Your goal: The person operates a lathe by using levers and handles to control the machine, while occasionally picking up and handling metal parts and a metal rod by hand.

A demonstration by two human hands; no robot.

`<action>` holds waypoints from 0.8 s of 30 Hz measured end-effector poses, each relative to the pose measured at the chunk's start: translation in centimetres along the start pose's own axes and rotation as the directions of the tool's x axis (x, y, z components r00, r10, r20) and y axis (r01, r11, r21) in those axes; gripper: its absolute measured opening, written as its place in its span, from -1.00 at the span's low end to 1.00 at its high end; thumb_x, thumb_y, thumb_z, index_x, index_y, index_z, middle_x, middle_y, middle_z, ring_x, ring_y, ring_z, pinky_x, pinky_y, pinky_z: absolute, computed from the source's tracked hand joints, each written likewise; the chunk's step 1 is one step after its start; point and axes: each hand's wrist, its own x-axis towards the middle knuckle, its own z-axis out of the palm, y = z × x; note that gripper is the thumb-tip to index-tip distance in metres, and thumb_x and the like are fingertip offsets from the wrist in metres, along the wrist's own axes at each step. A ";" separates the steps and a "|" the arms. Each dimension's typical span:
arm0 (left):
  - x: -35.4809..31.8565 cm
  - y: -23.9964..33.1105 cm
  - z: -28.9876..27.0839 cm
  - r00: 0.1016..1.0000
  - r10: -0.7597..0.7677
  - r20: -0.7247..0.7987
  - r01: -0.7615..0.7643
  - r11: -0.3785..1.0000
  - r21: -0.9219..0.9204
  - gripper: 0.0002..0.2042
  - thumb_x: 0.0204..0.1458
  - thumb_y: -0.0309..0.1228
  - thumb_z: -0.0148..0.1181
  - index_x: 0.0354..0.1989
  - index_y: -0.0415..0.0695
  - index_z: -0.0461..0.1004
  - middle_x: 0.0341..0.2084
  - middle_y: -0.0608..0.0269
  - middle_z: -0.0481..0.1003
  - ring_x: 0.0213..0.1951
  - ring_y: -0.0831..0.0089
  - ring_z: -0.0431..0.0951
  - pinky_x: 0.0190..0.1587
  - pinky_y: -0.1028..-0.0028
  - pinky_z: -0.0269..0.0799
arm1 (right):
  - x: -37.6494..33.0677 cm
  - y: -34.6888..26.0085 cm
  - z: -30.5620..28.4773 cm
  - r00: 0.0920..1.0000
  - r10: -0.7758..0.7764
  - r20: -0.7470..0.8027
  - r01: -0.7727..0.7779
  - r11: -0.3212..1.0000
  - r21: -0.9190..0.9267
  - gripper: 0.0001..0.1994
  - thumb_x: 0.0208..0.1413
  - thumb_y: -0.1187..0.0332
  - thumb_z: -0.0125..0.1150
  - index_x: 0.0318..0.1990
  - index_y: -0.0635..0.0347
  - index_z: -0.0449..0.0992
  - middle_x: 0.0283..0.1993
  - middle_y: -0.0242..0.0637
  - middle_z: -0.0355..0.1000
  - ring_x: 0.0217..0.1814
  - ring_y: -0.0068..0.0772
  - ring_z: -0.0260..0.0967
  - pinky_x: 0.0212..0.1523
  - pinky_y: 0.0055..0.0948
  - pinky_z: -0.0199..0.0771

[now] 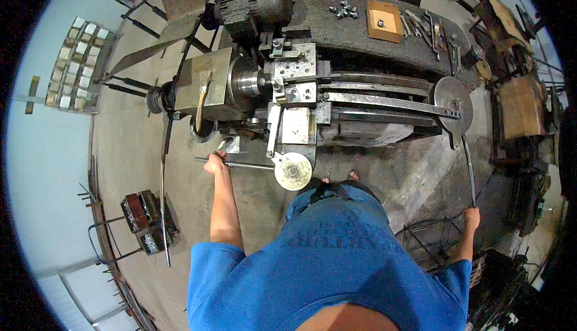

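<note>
A small lathe-like machine stands in front of me, with a round chuck (247, 82) at its left and a drilled steel tool block (299, 66) beside it. My left hand (216, 163) is closed around a metal lever rod (249, 165), which runs to a pale round disc (293, 171) at the machine's front. Far to the right, my right hand (472, 217) grips the end of a long lever (469, 165). That lever reaches up to a larger grey disc (452, 99), joined to the tool block by flat steel bars (384, 102).
A brush (203, 99) lies on the headstock cover (207, 78), with a motor (255, 6) behind. On the dark bench are an open box (384, 21), loose metal pieces (345, 10) and several wrenches (436, 33). Metal crates (146, 223) sit on the floor at left.
</note>
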 end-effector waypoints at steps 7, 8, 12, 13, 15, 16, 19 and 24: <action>-0.5 0.2 0.0 1.000 -0.003 0.016 0.003 1.000 0.004 -0.98 -0.16 -0.67 -0.12 -0.55 -0.34 0.26 -0.71 0.06 0.40 -0.76 0.39 0.40 -0.74 0.51 0.33 | -1.0 -0.1 -0.5 0.999 -0.043 0.007 0.043 0.999 -0.013 -0.60 -0.11 0.28 -0.05 -0.09 0.28 0.31 -0.05 -0.02 0.33 0.00 -0.07 0.29 -0.03 -0.26 0.28; -0.3 0.1 0.0 1.000 -0.005 0.026 0.005 1.000 -0.004 -0.98 -0.16 -0.67 -0.12 -0.55 -0.34 0.25 -0.70 0.07 0.40 -0.76 0.39 0.40 -0.74 0.51 0.33 | -1.0 0.0 -0.4 0.999 -0.053 0.009 0.054 0.998 -0.031 -0.60 -0.11 0.27 -0.06 -0.09 0.29 0.31 -0.05 -0.02 0.33 0.00 -0.07 0.29 -0.03 -0.26 0.28; 0.1 -0.1 0.1 0.999 -0.033 0.011 0.034 0.999 -0.035 -0.97 -0.17 -0.68 -0.12 -0.55 -0.33 0.25 -0.71 0.08 0.40 -0.77 0.40 0.39 -0.74 0.51 0.33 | -0.8 0.1 0.1 0.998 -0.053 -0.026 0.054 0.998 0.023 -0.57 -0.13 0.26 -0.04 -0.07 0.27 0.30 -0.07 0.00 0.34 0.00 -0.08 0.29 -0.03 -0.26 0.27; 0.1 -0.1 0.1 0.999 -0.033 0.014 0.033 0.999 -0.031 -0.97 -0.17 -0.68 -0.12 -0.55 -0.32 0.24 -0.71 0.08 0.39 -0.77 0.40 0.39 -0.74 0.52 0.33 | -0.8 0.1 0.2 0.999 -0.034 -0.023 0.034 0.999 0.022 -0.57 -0.15 0.27 -0.02 -0.07 0.27 0.29 -0.07 0.00 0.34 0.00 -0.08 0.29 -0.04 -0.26 0.28; 0.2 -0.1 0.1 0.999 -0.031 0.017 0.031 0.999 -0.021 -0.97 -0.17 -0.68 -0.13 -0.55 -0.32 0.24 -0.71 0.08 0.39 -0.77 0.41 0.39 -0.73 0.52 0.33 | -0.7 0.0 0.4 1.000 0.005 -0.016 -0.005 1.000 0.020 -0.55 -0.19 0.29 0.03 -0.07 0.27 0.29 -0.08 0.00 0.35 -0.01 -0.09 0.30 -0.05 -0.25 0.28; 0.2 -0.1 0.0 0.999 -0.030 0.016 0.030 0.999 -0.016 -0.97 -0.17 -0.68 -0.13 -0.56 -0.31 0.24 -0.71 0.08 0.39 -0.77 0.41 0.39 -0.73 0.52 0.33 | -0.6 0.1 0.5 1.000 0.003 0.002 -0.003 0.999 0.033 -0.54 -0.21 0.29 0.05 -0.07 0.27 0.29 -0.07 0.00 0.34 -0.01 -0.08 0.29 -0.05 -0.25 0.29; 0.2 -0.1 0.0 0.999 -0.032 0.018 0.032 0.999 -0.029 -0.97 -0.18 -0.68 -0.13 -0.56 -0.31 0.24 -0.71 0.09 0.39 -0.77 0.41 0.38 -0.74 0.52 0.33 | 0.1 0.7 1.1 0.999 0.009 0.038 -0.011 0.999 0.050 -0.52 -0.25 0.29 0.09 -0.08 0.26 0.29 -0.06 -0.02 0.34 0.00 -0.08 0.29 -0.04 -0.25 0.29; 0.5 -0.3 -0.1 0.999 -0.028 0.025 0.029 0.999 -0.039 -0.97 -0.19 -0.69 -0.12 -0.56 -0.31 0.24 -0.72 0.09 0.38 -0.78 0.41 0.38 -0.74 0.52 0.32 | -0.2 0.5 1.3 0.999 0.008 0.033 -0.009 0.999 0.031 -0.52 -0.26 0.27 0.11 -0.08 0.25 0.30 -0.04 -0.04 0.33 0.01 -0.08 0.28 -0.02 -0.26 0.29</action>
